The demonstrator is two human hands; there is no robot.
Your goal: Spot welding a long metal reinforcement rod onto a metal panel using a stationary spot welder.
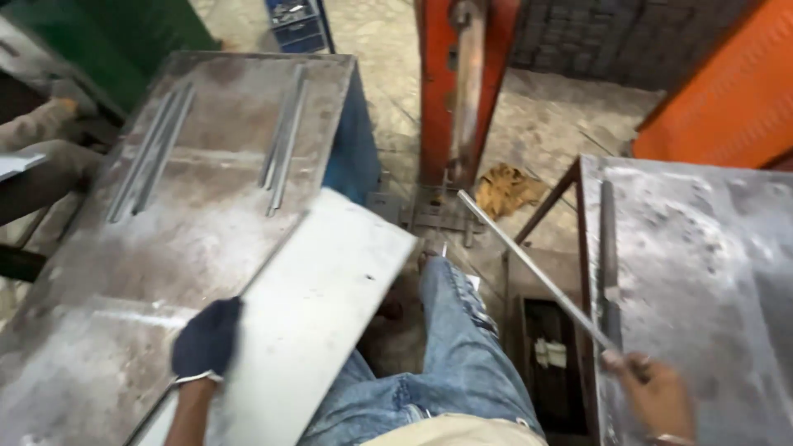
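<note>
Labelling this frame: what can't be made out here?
Head view only:
- Right hand: grip on thin metal rod motion-blurred.
- Left hand: dark glove hides fingers on grey sheet.
- Sheet's near end: cut off by bottom edge.
- Co-worker's gloved hands: cropped at left edge.

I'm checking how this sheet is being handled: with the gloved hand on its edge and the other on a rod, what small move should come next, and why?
Probably slide the metal sheet further onto the left table. Its right corner overhangs the gap above the person's knee, and only the gloved left hand steadies it at its edge. The bare right hand is occupied, gripping the long rod on the right table.
</note>
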